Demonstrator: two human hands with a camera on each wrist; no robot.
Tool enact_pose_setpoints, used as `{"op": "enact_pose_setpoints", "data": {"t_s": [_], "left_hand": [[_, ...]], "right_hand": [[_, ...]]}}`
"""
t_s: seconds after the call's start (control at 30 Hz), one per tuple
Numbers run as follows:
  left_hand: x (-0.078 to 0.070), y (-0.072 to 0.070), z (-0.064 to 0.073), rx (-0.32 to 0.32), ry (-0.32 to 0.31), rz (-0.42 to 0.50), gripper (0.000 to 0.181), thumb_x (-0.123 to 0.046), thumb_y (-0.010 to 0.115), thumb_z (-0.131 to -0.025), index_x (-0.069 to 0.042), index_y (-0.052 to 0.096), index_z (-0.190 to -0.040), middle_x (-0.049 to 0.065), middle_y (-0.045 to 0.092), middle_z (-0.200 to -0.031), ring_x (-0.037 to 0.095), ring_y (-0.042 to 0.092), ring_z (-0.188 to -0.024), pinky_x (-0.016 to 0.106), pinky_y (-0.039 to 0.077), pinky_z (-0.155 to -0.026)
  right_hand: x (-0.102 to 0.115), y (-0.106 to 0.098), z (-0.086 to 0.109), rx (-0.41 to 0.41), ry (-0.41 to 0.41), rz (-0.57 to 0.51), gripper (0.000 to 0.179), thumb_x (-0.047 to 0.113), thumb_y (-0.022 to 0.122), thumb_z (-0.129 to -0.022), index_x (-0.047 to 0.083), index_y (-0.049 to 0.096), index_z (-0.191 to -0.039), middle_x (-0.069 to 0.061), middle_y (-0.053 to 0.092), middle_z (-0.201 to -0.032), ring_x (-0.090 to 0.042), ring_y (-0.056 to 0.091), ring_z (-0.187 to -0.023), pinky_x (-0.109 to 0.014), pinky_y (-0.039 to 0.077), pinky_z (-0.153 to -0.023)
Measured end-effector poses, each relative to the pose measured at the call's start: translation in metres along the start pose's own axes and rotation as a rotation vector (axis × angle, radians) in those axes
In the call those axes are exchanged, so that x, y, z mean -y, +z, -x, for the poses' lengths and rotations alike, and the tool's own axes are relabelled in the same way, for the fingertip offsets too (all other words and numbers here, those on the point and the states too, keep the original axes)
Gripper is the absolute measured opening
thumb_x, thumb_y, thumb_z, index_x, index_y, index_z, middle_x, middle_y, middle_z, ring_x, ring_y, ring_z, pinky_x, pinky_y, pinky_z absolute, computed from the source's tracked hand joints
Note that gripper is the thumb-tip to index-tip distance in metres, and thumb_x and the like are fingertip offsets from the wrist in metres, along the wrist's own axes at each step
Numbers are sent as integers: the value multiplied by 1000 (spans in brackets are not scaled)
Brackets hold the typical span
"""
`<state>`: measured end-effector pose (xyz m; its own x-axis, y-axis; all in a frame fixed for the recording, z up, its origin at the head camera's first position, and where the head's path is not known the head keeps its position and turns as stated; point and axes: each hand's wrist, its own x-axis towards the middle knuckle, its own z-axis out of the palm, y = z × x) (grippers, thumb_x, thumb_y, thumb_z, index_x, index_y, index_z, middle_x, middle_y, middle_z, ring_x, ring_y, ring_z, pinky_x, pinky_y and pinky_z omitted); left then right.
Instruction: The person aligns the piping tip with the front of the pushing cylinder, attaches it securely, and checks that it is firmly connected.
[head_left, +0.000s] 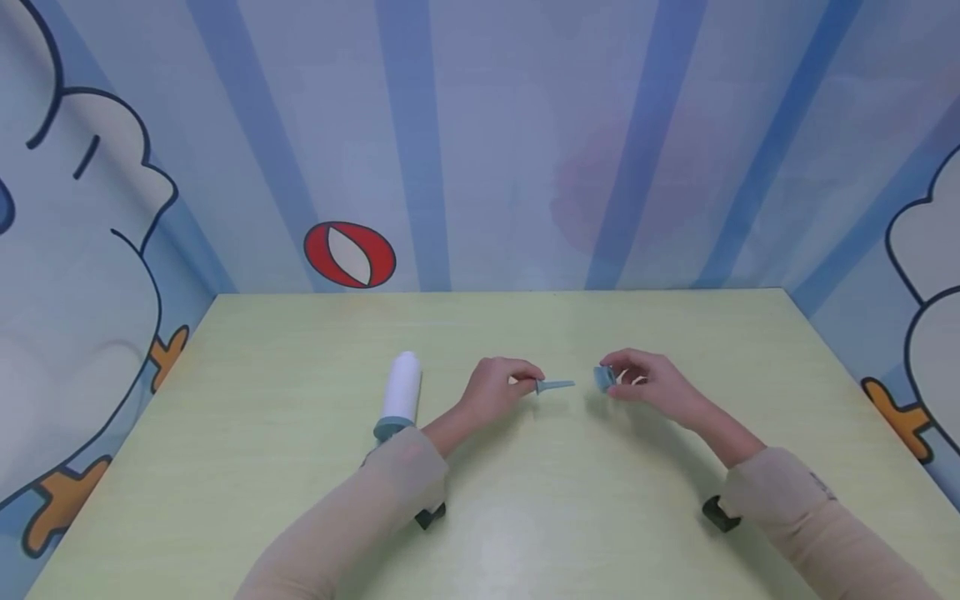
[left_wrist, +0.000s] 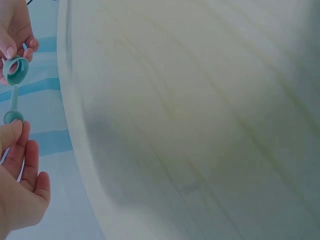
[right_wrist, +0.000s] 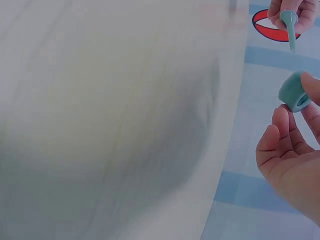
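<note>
Between thumb and fingertips, my left hand (head_left: 497, 388) pinches the wide end of a slim teal nozzle (head_left: 557, 385), its thin tip pointing right. Facing it, my right hand (head_left: 654, 383) holds a teal screw ring (head_left: 603, 378) by its rim. A short gap separates nozzle tip and ring in the head view. In the left wrist view the ring (left_wrist: 17, 71) shows its open hole, just beyond the tip of the nozzle (left_wrist: 14, 100). The right wrist view shows the ring (right_wrist: 294, 93) tilted in the fingers, with the nozzle (right_wrist: 291, 30) farther off.
A white bottle (head_left: 402, 387) with a teal collar (head_left: 391, 427) is on the pale table (head_left: 570, 517), left of my left forearm, which partly hides its near end. Behind the table rises a blue striped wall (head_left: 510, 150) with a red and white ball picture.
</note>
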<state>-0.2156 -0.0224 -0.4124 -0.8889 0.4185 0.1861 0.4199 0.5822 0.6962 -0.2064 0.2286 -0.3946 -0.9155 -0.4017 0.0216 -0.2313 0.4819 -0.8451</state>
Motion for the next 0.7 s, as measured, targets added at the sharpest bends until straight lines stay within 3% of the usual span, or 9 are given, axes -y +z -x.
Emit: {"op": "enact_pose_setpoints", "data": {"t_s": [0.3,0.7], "left_hand": [[-4,-4,6,-9,-20,87,13,-14,62,-82,-11,70,-92,-1,69,-88,12,61,-82,17,42,-62],[-9,-3,14,6,1,111,14,-15,62,-81,-10,70,-92,0,69,-89,11,61,-82,18,45,-69]], "right_hand": [[10,13,-3,16,-72,-23,33,6,66,-76,-3,55,-106,-11,57,-87,-8,50,-71,-22,44,-61],[16,30,-7,62,-126,-33,28,4,65,-76,-1,56,-103,-7,58,-85,-9,52,-70,-23,44,-59]]}}
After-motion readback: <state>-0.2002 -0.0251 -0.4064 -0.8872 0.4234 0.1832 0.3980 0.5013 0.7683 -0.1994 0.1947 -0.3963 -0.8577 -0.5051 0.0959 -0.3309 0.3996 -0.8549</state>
